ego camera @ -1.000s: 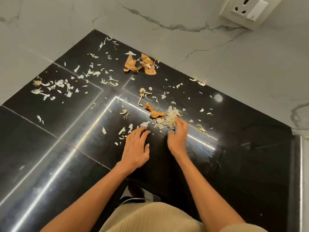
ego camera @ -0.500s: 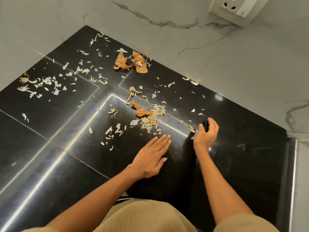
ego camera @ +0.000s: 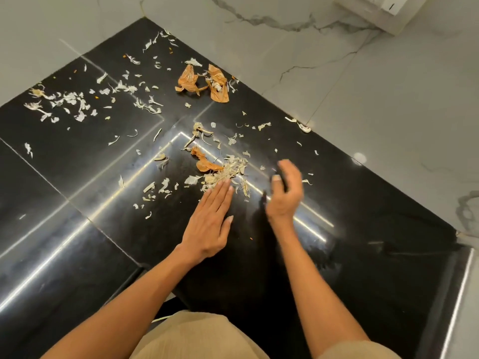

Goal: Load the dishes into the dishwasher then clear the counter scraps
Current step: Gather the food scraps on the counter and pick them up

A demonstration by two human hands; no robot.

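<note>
We see the left hand [ego camera: 210,224] lying flat on the black counter [ego camera: 77,255], fingers straight and together, their tips touching the near edge of the gathered heap of scraps [ego camera: 228,172]; half a second ago this hand lay just short of the heap, so it has slid forward to serve as a backstop. The right hand [ego camera: 285,193], blurred by motion, hovers just right of the heap with fingers loosely curved and nothing visibly held; a second ago it was at the heap itself, then it swung out toward the counter's right side, and it now returns inward. We judge this to be one stroke of a repeated raking cycle, the right hand sweeping loose flakes against the braced left. Beyond the heap, an orange peel [ego camera: 204,161] lies at its far-left margin; two larger orange skins [ego camera: 204,82] sit near the back edge where the counter meets the marble wall [ego camera: 363,112]. Pale shreds [ego camera: 64,102] remain scattered toward the far-left corner, and a few flakes [ego camera: 300,125] line the right rear edge. The heap looks fuller than a second ago, yet most scraps lie uncollected, so we judge the clearing to be at an early stage. No dishes or dishwasher appear in view.
</note>
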